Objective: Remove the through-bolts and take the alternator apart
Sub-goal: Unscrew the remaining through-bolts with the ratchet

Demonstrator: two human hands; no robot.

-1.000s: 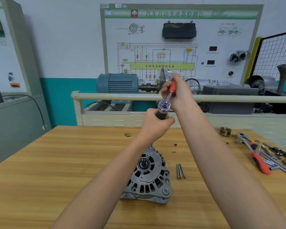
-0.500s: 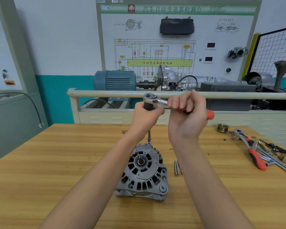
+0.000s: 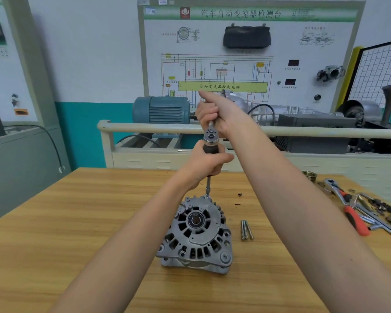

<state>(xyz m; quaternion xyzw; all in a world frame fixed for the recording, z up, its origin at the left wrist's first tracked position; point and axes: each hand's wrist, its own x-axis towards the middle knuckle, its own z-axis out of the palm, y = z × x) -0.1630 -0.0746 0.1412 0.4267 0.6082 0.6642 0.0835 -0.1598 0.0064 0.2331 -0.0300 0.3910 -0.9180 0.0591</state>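
The left hand [image 3: 204, 163] grips the black driver [image 3: 210, 149] standing on the alternator [image 3: 196, 233]; the right hand [image 3: 215, 114] grips the ratchet [image 3: 210, 134], hiding its handle.

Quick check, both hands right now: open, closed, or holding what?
Left hand: closed, gripping the black extension handle that stands on the alternator.
Right hand: closed, gripping the ratchet by its handle.
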